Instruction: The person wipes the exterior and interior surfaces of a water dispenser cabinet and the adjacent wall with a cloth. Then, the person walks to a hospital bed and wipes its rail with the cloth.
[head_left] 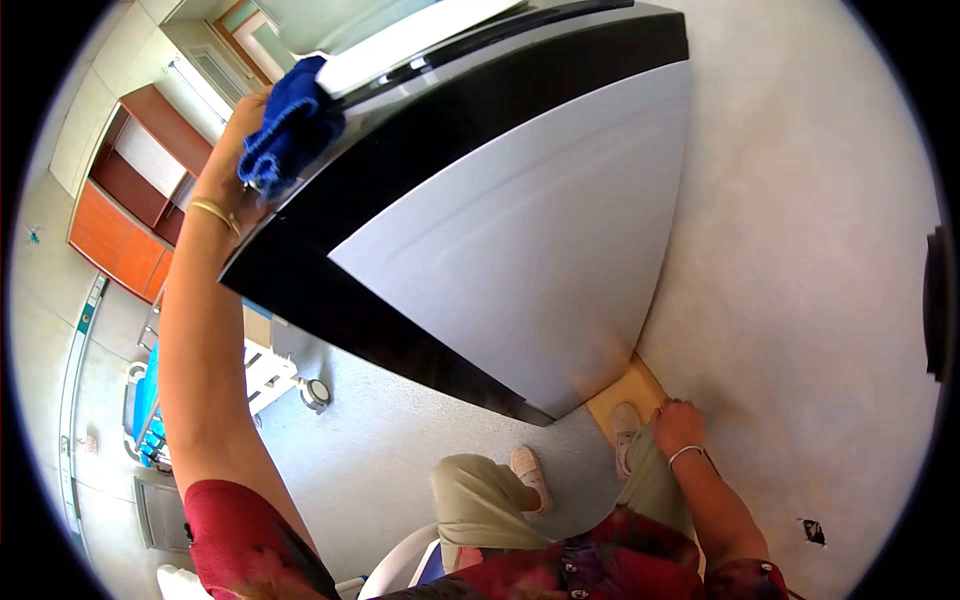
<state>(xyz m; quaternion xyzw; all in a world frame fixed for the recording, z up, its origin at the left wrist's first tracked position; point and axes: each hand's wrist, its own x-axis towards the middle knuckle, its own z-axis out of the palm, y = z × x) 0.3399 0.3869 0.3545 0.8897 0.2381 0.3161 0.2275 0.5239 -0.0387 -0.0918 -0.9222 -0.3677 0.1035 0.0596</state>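
My left hand [250, 118] reaches up at the upper left, its fingers wrapped round a crumpled blue cloth [295, 125]. The cloth rests against the edge of a large appliance [530, 240] with a pale grey side panel and black borders; its exact kind does not show. Part of my left hand is hidden behind the cloth. Low on the right, my right hand [680, 424] is curled closed beside my trouser leg [655, 485], close to the wall. Whether anything is inside those fingers I cannot make out.
A wooden board [625, 390] lies at the appliance's foot, with one of my shoes on it. Pale wall [800, 250] fills the right side. At left are a wheeled bed frame [275, 370], an orange-brown cabinet [120, 235] and a wall rail [80, 330].
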